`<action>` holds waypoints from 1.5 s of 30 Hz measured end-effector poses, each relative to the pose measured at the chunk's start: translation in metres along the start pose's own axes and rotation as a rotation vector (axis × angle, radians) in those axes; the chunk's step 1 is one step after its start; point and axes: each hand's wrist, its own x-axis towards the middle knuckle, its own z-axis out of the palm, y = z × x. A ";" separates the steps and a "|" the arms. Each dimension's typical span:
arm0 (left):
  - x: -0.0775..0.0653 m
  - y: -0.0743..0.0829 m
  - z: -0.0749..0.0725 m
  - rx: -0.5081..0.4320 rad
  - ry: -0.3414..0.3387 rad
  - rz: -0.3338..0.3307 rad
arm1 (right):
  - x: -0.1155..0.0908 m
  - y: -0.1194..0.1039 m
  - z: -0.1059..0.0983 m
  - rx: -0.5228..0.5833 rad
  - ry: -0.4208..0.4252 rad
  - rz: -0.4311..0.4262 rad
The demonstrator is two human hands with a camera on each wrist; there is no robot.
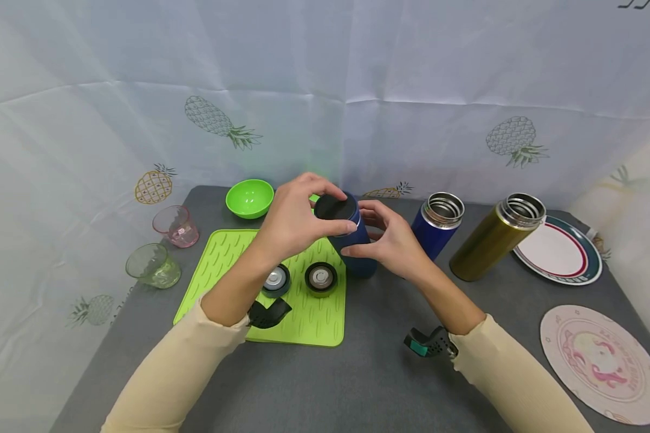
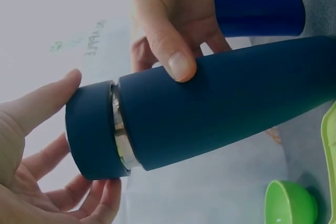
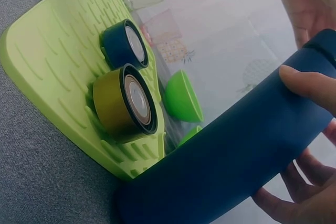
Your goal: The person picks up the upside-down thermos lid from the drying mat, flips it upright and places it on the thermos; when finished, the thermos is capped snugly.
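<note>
A dark blue insulated bottle stands on the grey table at the mat's right edge. My left hand grips its lid from above, thumb and fingers around the rim. Lower down, my right hand holds the bottle's body, its thumb on the near side. Between lid and body a band of silver neck shows in the left wrist view. Two detached lids, one dark blue and one gold, lie underside up on a green drying mat.
Lidless blue and gold bottles stand right of my hands. Farther right are a rimmed plate and a pink round mat. Pink and green glasses stand left. A green bowl sits behind the mat; another is partly hidden.
</note>
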 end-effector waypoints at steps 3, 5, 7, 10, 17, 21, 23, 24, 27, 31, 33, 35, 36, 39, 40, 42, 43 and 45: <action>0.003 -0.001 -0.002 0.000 -0.036 0.013 | 0.000 0.000 0.000 0.015 0.001 -0.003; 0.006 -0.002 -0.004 -0.016 -0.067 0.024 | 0.000 0.000 -0.001 0.025 0.001 -0.007; 0.009 -0.004 -0.006 -0.034 -0.103 0.035 | 0.000 0.000 -0.001 0.026 0.002 -0.008; 0.013 -0.005 -0.011 -0.052 -0.161 0.051 | -0.001 0.000 -0.001 0.024 0.005 -0.004; 0.019 -0.007 -0.021 -0.089 -0.312 0.096 | -0.001 0.001 -0.001 0.016 0.008 0.009; 0.022 -0.010 -0.026 -0.116 -0.401 0.146 | -0.002 0.002 -0.001 0.006 0.012 0.015; 0.022 -0.011 -0.028 -0.111 -0.440 0.174 | -0.003 0.002 -0.002 0.001 0.012 0.017; 0.022 -0.011 -0.029 -0.111 -0.456 0.184 | -0.003 0.002 -0.002 -0.001 0.011 0.018; 0.021 -0.012 -0.030 -0.097 -0.474 0.200 | -0.003 0.002 -0.002 0.002 0.009 0.016; 0.019 -0.009 -0.027 -0.079 -0.423 0.164 | -0.003 0.003 -0.001 0.009 0.012 0.011; 0.017 -0.007 -0.024 -0.046 -0.375 0.140 | -0.002 0.003 -0.001 0.010 0.010 0.008; 0.014 -0.004 -0.021 0.005 -0.319 0.121 | -0.002 0.002 -0.001 0.010 0.008 0.005; 0.013 -0.002 -0.020 0.033 -0.292 0.116 | -0.002 0.002 -0.001 0.010 0.007 0.005; 0.010 0.002 -0.016 0.101 -0.220 0.109 | -0.002 0.002 0.000 0.015 0.007 0.000; 0.010 0.003 -0.015 0.115 -0.203 0.109 | -0.002 0.001 0.000 0.017 0.007 0.000; 0.010 0.003 -0.014 0.121 -0.191 0.117 | -0.002 0.001 -0.001 0.020 0.007 0.000; 0.011 0.002 -0.015 0.108 -0.199 0.122 | -0.002 0.000 -0.001 0.022 0.007 -0.001; 0.013 -0.002 -0.016 0.055 -0.230 0.138 | -0.002 0.000 -0.001 0.020 0.009 0.001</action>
